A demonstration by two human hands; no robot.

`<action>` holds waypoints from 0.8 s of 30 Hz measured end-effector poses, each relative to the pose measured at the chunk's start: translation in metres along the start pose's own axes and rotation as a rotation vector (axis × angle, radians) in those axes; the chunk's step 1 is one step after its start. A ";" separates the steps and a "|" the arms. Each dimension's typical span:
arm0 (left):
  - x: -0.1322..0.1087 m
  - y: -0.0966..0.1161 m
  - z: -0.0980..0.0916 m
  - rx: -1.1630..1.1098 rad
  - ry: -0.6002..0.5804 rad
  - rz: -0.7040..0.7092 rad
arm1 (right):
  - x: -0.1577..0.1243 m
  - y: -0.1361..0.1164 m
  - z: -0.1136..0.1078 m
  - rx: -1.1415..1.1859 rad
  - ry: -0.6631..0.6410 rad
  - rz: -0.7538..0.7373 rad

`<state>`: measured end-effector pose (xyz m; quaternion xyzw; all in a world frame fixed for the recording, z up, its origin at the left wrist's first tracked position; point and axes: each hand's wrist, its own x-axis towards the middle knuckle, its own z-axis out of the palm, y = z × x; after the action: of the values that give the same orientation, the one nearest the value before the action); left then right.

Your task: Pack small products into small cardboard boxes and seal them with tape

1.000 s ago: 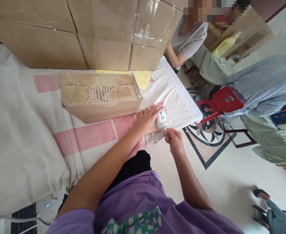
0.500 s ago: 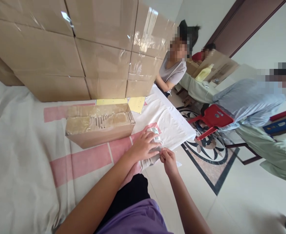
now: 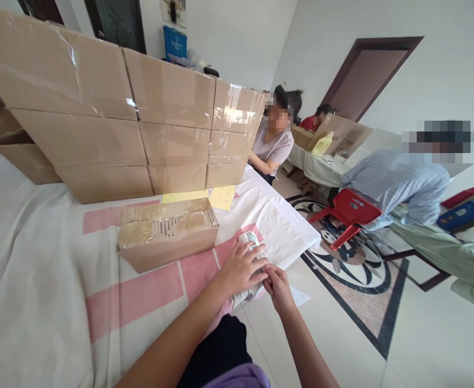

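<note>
My left hand (image 3: 242, 268) lies with its fingers spread over a small white packet with greenish print (image 3: 249, 237), near the edge of the cloth-covered table (image 3: 148, 299). Most of the packet is hidden under the fingers. Close beside those fingertips, my right hand (image 3: 277, 285) is closed in a pinch at the table edge. What it pinches is too small and covered to make out. To the left of my hands rests a long cardboard box (image 3: 167, 245) with brown tape along its top.
A wall of taped cartons (image 3: 176, 145) stands at the back of the table, with yellow sheets (image 3: 222, 198) at its foot. Open cartons (image 3: 28, 153) are at the left. One person (image 3: 271, 143) is beyond the cartons; another (image 3: 398, 170) sits on a red chair (image 3: 356, 207) at right.
The view has tipped upward, so the cartons sit lower and more wall shows. My hands keep nearly the same pose, left spread on the packet and right pinching beside it.
</note>
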<state>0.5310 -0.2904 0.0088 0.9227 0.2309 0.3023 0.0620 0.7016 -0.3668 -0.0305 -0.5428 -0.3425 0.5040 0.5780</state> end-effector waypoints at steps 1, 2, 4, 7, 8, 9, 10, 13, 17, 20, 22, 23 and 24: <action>0.000 0.000 0.001 0.001 0.013 0.004 | 0.000 0.001 0.000 -0.001 0.001 -0.003; 0.000 0.000 0.001 0.000 0.026 0.009 | 0.000 0.001 0.000 -0.004 0.002 -0.004; 0.001 -0.002 0.001 0.001 0.050 0.022 | 0.000 0.000 0.001 -0.010 0.004 -0.003; 0.002 -0.002 0.001 0.022 0.093 0.039 | 0.000 -0.001 0.004 -0.014 0.016 -0.015; 0.002 -0.002 0.002 0.032 0.104 0.047 | 0.000 -0.001 0.004 -0.013 0.019 -0.023; 0.003 -0.001 0.003 0.039 0.117 0.053 | 0.000 -0.001 0.005 -0.013 0.021 -0.029; 0.003 0.000 0.004 0.044 0.133 0.057 | 0.001 -0.001 0.005 -0.013 0.024 -0.035; 0.005 0.003 0.008 0.044 0.195 0.058 | 0.001 0.001 0.005 -0.022 0.031 -0.047; 0.005 0.007 0.011 0.047 0.258 0.057 | 0.001 0.002 0.006 -0.049 0.034 -0.069; 0.005 0.008 0.011 0.043 0.281 0.049 | 0.002 0.003 0.005 -0.053 0.038 -0.070; 0.005 0.007 0.009 0.037 0.294 0.047 | 0.003 0.004 0.004 -0.039 0.033 -0.060; 0.004 0.006 0.008 0.032 0.301 0.046 | 0.003 0.004 0.004 -0.031 0.030 -0.052; 0.004 0.005 0.007 0.026 0.307 0.039 | 0.003 0.004 0.003 -0.027 0.030 -0.045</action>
<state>0.5399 -0.2931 0.0068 0.8707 0.2235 0.4381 0.0083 0.6982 -0.3635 -0.0340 -0.5503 -0.3527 0.4781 0.5867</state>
